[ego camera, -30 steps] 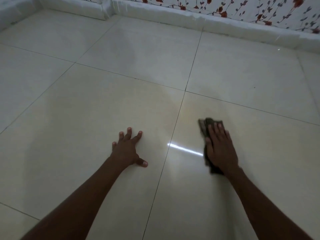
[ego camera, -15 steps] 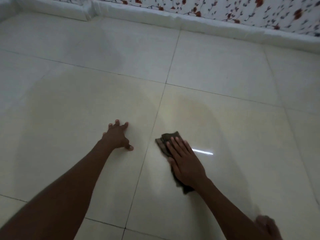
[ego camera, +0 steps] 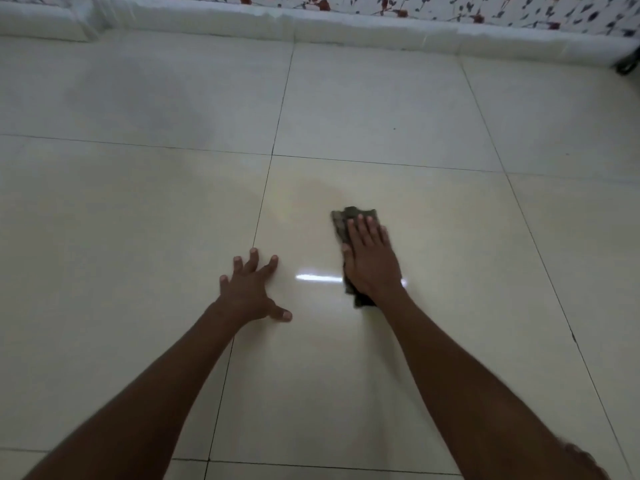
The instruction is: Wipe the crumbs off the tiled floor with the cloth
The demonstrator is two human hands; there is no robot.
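Note:
A dark, crumpled cloth point(ego camera: 346, 221) lies on the glossy cream tiled floor point(ego camera: 450, 254), just right of a grout line. My right hand point(ego camera: 372, 259) presses flat on top of it, fingers together and pointing away from me, covering most of it; cloth shows beyond the fingertips and by the wrist. My left hand point(ego camera: 251, 289) rests on the floor to the left of the cloth, fingers spread, straddling the grout line and holding nothing. A tiny dark speck point(ego camera: 394, 128) sits on the tile farther ahead. No other crumbs are clear to see.
A white skirting ledge point(ego camera: 346, 29) runs along the far edge of the floor below a floral-patterned wall point(ego camera: 450, 8). Something dark point(ego camera: 628, 64) pokes in at the far right edge. A bright light reflection point(ego camera: 318, 278) lies between my hands.
My right hand has slid the cloth back to the right and away from the grout line after sweeping left toward my left hand. My left hand stays planted on the floor.

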